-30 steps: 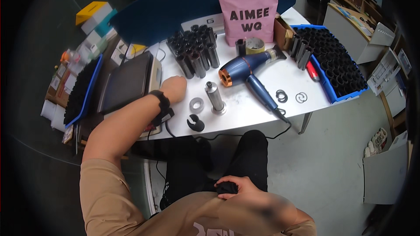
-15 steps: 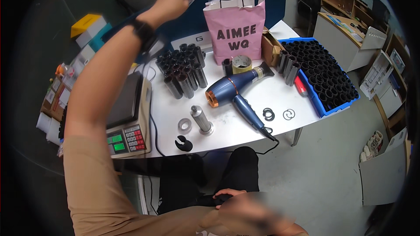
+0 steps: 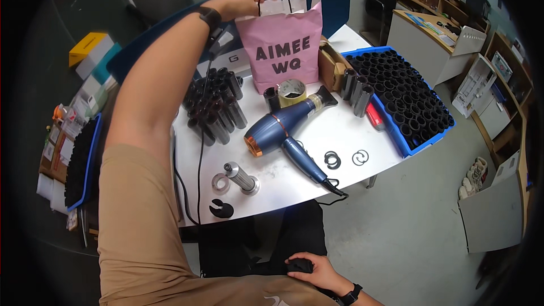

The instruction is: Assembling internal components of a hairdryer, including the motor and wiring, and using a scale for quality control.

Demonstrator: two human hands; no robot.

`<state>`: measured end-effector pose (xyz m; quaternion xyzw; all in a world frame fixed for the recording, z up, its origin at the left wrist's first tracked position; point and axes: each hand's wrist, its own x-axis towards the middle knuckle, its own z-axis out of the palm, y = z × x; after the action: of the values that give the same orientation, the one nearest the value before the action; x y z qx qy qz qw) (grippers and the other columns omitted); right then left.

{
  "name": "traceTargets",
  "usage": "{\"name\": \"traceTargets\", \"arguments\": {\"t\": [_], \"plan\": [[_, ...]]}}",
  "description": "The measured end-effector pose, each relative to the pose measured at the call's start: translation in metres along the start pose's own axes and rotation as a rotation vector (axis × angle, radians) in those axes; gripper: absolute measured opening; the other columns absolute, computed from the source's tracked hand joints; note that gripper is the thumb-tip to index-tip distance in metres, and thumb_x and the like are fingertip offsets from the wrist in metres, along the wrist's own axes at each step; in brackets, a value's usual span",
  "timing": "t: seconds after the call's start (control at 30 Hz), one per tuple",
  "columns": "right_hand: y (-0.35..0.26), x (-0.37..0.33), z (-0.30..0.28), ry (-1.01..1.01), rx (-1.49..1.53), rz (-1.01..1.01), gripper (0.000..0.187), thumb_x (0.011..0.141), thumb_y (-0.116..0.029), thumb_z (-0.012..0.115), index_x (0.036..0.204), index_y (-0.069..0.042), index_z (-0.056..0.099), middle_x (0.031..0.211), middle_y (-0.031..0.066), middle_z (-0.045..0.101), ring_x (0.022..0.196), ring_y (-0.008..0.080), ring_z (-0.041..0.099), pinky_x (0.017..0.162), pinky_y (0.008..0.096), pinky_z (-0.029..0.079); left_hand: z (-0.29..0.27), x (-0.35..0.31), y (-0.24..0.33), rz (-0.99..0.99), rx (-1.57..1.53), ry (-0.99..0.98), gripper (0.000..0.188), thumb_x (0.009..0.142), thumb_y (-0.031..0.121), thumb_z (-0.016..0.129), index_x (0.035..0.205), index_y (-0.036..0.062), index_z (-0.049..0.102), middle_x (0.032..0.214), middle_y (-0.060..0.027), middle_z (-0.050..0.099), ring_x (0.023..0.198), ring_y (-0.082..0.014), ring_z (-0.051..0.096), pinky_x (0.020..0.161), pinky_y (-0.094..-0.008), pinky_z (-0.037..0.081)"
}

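Observation:
My left hand (image 3: 249, 3) reaches to the back of the table, at the top left rim of a pink paper bag (image 3: 283, 37) with black cord handles. Its fingers stretch over the bag's opening beside a handle; the thumb is hidden, and nothing shows in the hand. Low over my lap, my right hand (image 3: 320, 273) is closed around a small black object (image 3: 300, 263) whose kind is unclear. A blue hair dryer (image 3: 289, 127) lies mid-table. Nearer me stand a metal post on a round base (image 3: 242, 178), a clear ring (image 3: 220, 183) and a black C-shaped piece (image 3: 221, 209).
Black tubes (image 3: 215, 105) stand clustered at left, with a tape roll (image 3: 292, 92) near the bag. A blue tray (image 3: 405, 99) full of black tubes is at right, beside a red tool (image 3: 374, 118). Black rings (image 3: 332, 160) lie near the front edge. A black cable (image 3: 201, 175) hangs leftward.
My left hand has moved right and slightly down to the bag; the small item it held no longer shows. My right hand now shows more clearly. The view has shifted right.

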<state>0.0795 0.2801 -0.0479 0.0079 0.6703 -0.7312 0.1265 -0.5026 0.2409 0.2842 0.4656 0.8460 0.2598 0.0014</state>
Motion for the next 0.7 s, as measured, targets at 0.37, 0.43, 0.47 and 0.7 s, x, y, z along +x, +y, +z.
{"name": "traceTargets", "arguments": {"t": [0.37,0.43,0.47,0.7], "plan": [[-0.019,0.023,0.002,-0.05,-0.019,-0.088,0.042,0.087,-0.006,0.087,0.126,-0.003,0.07,0.121,0.0082,0.077,0.115,0.0159,0.07,0.103,0.0317,0.054,-0.055,-0.03,0.017,0.193,-0.351,0.407,0.021,0.099,0.006,0.06,0.11,-0.0029,0.076,0.102,-0.012,0.077,0.093,-0.019,0.072,0.086,-0.0317,0.057],[-0.026,0.027,0.004,-0.058,-0.015,-0.106,0.042,0.087,-0.005,0.087,0.125,-0.002,0.07,0.121,0.0085,0.077,0.115,0.0161,0.07,0.103,0.0317,0.054,-0.069,-0.044,0.03,0.24,-0.247,0.463,0.02,0.099,0.005,0.061,0.11,-0.0035,0.075,0.101,-0.0118,0.077,0.094,-0.0187,0.072,0.086,-0.0314,0.056],[-0.029,0.028,0.006,-0.067,-0.028,-0.132,0.042,0.087,-0.005,0.087,0.125,-0.002,0.07,0.121,0.0086,0.077,0.115,0.0161,0.07,0.104,0.0318,0.054,-0.076,-0.054,0.039,0.286,-0.144,0.514,0.02,0.099,0.005,0.061,0.11,-0.0042,0.075,0.101,-0.0116,0.076,0.094,-0.0185,0.071,0.086,-0.0312,0.056],[-0.051,0.03,0.02,-0.041,0.063,-0.18,0.041,0.088,-0.003,0.085,0.125,-0.001,0.069,0.122,0.0095,0.075,0.114,0.0183,0.071,0.102,0.0333,0.056,-0.067,-0.162,0.132,0.362,0.042,0.517,0.02,0.099,0.003,0.063,0.115,-0.0054,0.072,0.104,-0.0104,0.075,0.1,-0.0187,0.07,0.092,-0.0305,0.055]]}}
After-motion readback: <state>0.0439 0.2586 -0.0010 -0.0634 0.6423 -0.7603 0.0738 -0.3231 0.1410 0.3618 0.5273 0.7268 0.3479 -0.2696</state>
